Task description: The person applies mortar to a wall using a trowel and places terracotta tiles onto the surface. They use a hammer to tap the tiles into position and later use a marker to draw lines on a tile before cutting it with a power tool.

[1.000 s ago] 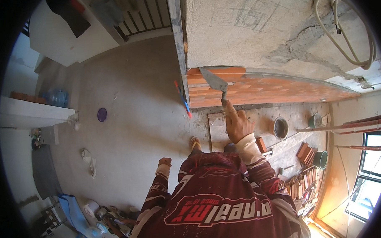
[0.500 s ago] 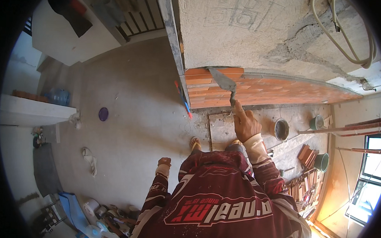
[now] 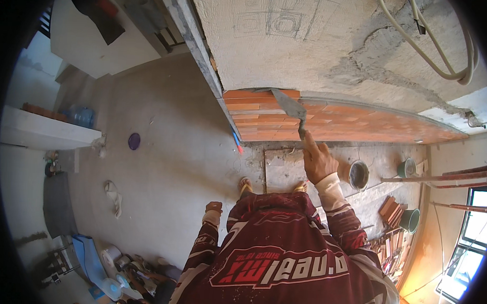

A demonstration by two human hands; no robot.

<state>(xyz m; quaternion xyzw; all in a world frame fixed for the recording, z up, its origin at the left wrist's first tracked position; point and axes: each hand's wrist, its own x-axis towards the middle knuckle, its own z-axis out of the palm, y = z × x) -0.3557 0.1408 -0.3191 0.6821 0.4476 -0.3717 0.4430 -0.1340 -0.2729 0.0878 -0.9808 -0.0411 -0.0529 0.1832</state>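
Note:
My right hand [image 3: 321, 163] grips the handle of a pointing trowel [image 3: 289, 104], index finger stretched along it. The grey, mortar-smeared blade reaches up and left to the top edge of the orange brick facing [image 3: 336, 120], its tip touching or very near the top course by the left corner. A thin string line runs along that top edge. Above the bricks rises a rough plastered wall [image 3: 268, 51] with pencil sketches. My left hand [image 3: 213, 206] hangs low beside my body, fingers curled into a fist, with nothing seen in it.
A bucket of grey mix [image 3: 358, 175] stands right of my feet, near green buckets [image 3: 410, 220] and stacked brick strips [image 3: 392, 212]. Pipes cross at the right. A cable loop [image 3: 461, 74] hangs on the wall. A purple lid [image 3: 134, 141] and a cloth [image 3: 113, 198] lie on the floor.
The view has shifted, so the wall corner sits further left. The trowel stays in my right hand near the top course, its blade slightly steeper. My left hand still hangs low.

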